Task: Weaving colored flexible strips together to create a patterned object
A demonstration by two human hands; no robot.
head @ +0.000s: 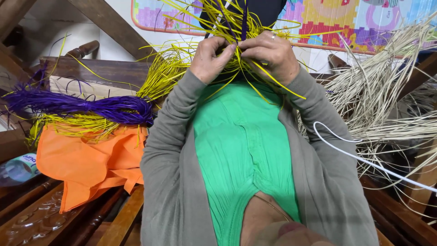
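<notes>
Two hands are seen, the left hand (210, 58) and the right hand (272, 55), both closed with fingertips pinched on the yellow strips (227, 27) and one purple strip (244, 20) held up in front of the chest. One purple bundle (91, 107) is laid on one orange cloth (86, 159) over carved wooden furniture (36, 218), with pale undyed straw (387, 91) heaped opposite and a colourful play mat (327, 18) behind. The yellow strips are thin, glossy and splayed outward from the grip.

clear plastic bottle (18, 169) with blue-white label, far left.
</notes>
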